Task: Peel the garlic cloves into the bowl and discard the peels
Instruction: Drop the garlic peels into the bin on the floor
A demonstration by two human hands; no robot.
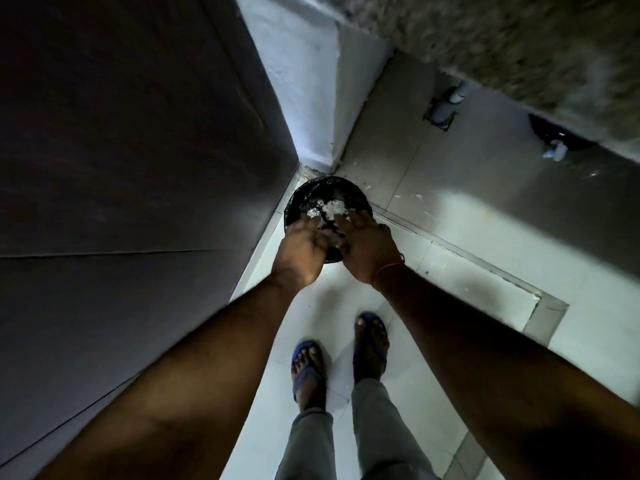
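Observation:
A round bin with a black liner (346, 190) stands on the floor in the corner. A heap of white garlic peels (327, 207) lies inside it. Both my hands hover side by side over the bin's near rim, backs toward me. My left hand (299, 252) has its fingers loosely bent downward over the bin, and nothing shows in its grip. My right hand (367, 251) stretches its fingers over the peels; an orange thread circles its wrist. No bowl or garlic cloves are in view.
A dark panel (138, 168) rises close on the left, with a white wall corner (304, 81) behind the bin. A speckled stone counter (519, 46) overhangs at upper right, with a pipe (446, 105) below. My feet in blue sandals (308, 365) stand on pale tiles.

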